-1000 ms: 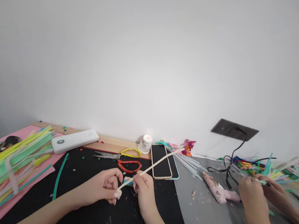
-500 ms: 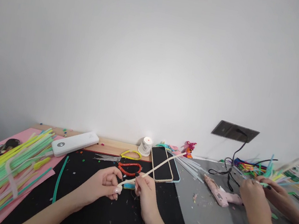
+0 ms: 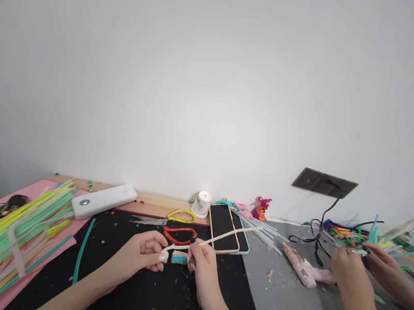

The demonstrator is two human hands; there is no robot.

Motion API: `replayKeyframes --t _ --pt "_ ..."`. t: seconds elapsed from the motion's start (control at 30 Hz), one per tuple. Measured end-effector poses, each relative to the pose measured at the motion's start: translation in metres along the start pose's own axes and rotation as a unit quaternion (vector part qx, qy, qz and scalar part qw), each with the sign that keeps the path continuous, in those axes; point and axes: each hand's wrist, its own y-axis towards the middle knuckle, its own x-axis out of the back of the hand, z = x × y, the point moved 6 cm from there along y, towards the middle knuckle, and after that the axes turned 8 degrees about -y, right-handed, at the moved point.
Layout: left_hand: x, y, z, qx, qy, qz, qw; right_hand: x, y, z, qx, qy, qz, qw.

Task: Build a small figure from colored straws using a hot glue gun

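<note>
A cream-coloured pipe cleaner point(image 3: 223, 235) runs between my two hands above the black mat point(image 3: 152, 303). My left hand point(image 3: 146, 253) pinches its near end, which looks curled at the fingertips. My right hand point(image 3: 202, 263) is closed on it a little further along, and the long free end sticks out up and to the right, over the phones. Between my hands, a small blue and cream piece point(image 3: 179, 257) lies on or just above the mat; I cannot tell which. Red-and-yellow-handled scissors point(image 3: 179, 235) lie open just beyond.
Bundled pipe cleaners point(image 3: 9, 234) lie left on pink paper, beside a white power bank point(image 3: 103, 201). Behind are a paper cup point(image 3: 201, 204) and phones point(image 3: 224, 226). On the right are a pink glue gun point(image 3: 305, 267), its cable, and another person's hands point(image 3: 352, 277).
The pipe cleaner's free end has swung down and to the right. The blue and cream piece shows more fully between my hands, which have barely shifted.
</note>
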Motion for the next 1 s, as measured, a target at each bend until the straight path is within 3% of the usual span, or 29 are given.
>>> replayKeyframes --t 0.67,1.0 --pt "-0.003 -0.002 0.002 0.016 0.017 0.010 1.000 0.007 0.003 -0.003 0.007 0.009 -0.022 1.000" --pt "0.007 0.003 0.006 0.024 -0.016 -0.038 0.999 0.003 0.003 -0.004 0.005 -0.015 -0.014 1.000"
